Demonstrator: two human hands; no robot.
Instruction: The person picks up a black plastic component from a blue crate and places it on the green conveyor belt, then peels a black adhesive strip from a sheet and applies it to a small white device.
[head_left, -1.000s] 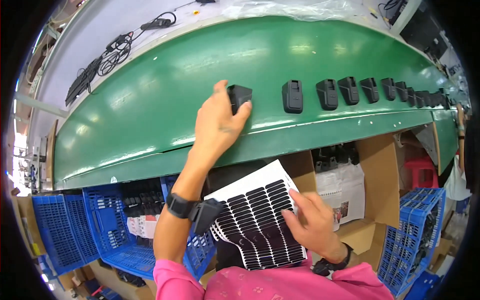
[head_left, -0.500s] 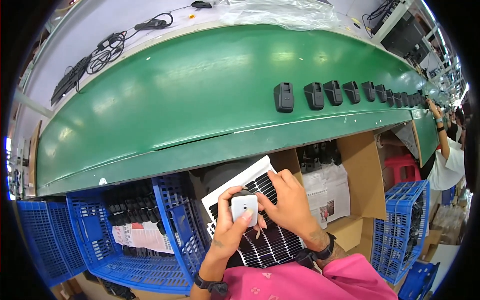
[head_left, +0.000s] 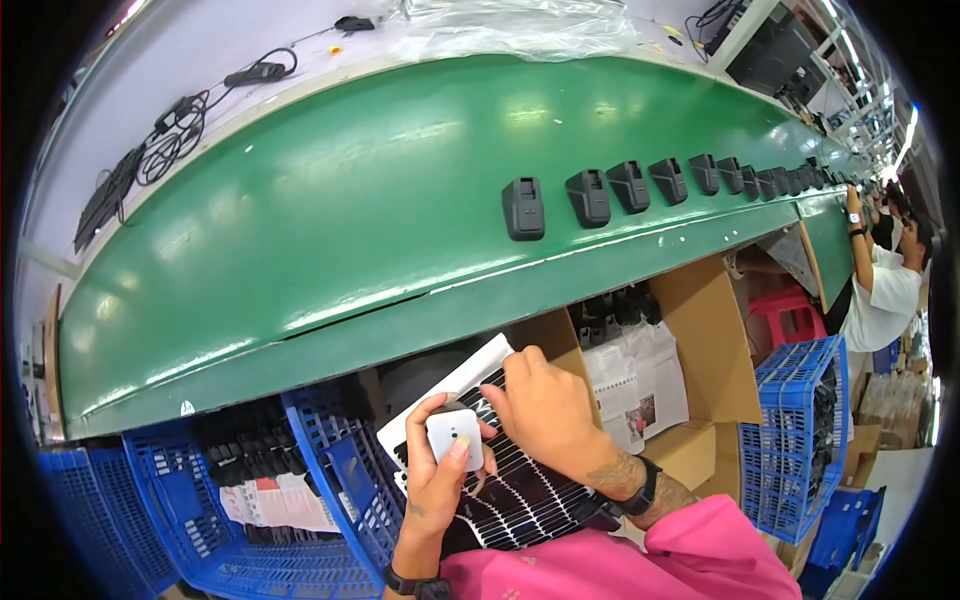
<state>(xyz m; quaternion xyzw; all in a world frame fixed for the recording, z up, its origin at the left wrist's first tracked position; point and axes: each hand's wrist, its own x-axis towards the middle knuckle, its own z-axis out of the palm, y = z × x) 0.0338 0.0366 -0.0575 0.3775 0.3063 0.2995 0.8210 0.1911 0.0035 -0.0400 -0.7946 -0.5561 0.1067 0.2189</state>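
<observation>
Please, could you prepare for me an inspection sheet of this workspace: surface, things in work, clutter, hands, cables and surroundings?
Surface: green bench, with black devices in a row toward the right, near the front edge.
Things in work: a white-faced device in hand; sticker sheet with dark strips, below the bench edge.
Clutter: clear plastic film behind the bench.
Left hand: holds the white-faced device.
Right hand: over the sticker sheet; whether it pinches a strip cannot be told.
Cables: black cables behind the bench, left.
Surroundings: blue crates on both sides, cardboard box, red stool, co-worker at right.
</observation>
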